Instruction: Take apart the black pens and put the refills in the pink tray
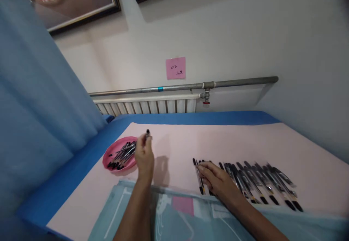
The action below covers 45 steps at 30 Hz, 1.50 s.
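Observation:
My left hand (144,156) is raised just right of a pink dish (111,153) and pinches a black pen (147,133) upright by its lower end. The dish holds several black pens (123,155) in a loose heap. My right hand (215,180) lies palm down on the pink table cover (245,141), its fingers resting on the left end of a row of black pens (253,182) laid side by side. The fingertips touch the leftmost pen (198,177) of the row.
A pale teal printed sheet (169,215) lies at the near edge under my forearms. A blue cloth (191,118) borders the cover. A blue curtain (35,106) hangs at the left. Behind the table are a radiator (147,106), a pipe (185,86) and a pink note (176,68) on the wall.

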Motion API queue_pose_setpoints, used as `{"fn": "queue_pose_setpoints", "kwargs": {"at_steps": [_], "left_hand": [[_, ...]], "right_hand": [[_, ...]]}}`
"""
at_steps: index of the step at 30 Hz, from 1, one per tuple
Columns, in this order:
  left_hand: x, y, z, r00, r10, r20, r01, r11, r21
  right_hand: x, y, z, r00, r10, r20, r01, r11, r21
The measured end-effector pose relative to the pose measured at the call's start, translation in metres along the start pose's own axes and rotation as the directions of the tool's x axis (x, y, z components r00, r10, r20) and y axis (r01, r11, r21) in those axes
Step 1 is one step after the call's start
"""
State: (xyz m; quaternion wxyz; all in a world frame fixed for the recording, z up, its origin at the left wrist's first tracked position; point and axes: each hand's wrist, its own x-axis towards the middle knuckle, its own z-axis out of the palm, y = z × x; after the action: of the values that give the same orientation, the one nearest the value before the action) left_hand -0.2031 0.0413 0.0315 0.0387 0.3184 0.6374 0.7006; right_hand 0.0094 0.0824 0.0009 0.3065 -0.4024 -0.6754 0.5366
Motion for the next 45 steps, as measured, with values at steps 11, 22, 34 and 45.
{"fn": "queue_pose_setpoints", "kwargs": {"at_steps": [11,22,34,45], "left_hand": [[0.057,-0.042,-0.063,0.989,-0.058,-0.137,0.145,0.59,0.795],[0.075,-0.066,-0.063,0.959,-0.266,-0.097,0.224,0.5,0.837],[0.073,-0.066,-0.094,0.934,-0.35,0.072,0.151,0.568,0.809],[0.072,-0.06,-0.098,0.89,-0.381,0.248,-0.077,0.413,0.908]], "right_hand": [[-0.002,0.0,-0.008,1.0,-0.016,0.01,0.017,0.997,-0.076],[-0.005,-0.005,-0.011,0.999,-0.026,0.03,0.03,0.992,-0.123],[-0.004,-0.004,-0.014,0.997,-0.048,0.053,0.058,0.975,-0.214],[-0.005,-0.006,-0.018,0.992,-0.081,0.094,0.106,0.948,-0.301]]}}
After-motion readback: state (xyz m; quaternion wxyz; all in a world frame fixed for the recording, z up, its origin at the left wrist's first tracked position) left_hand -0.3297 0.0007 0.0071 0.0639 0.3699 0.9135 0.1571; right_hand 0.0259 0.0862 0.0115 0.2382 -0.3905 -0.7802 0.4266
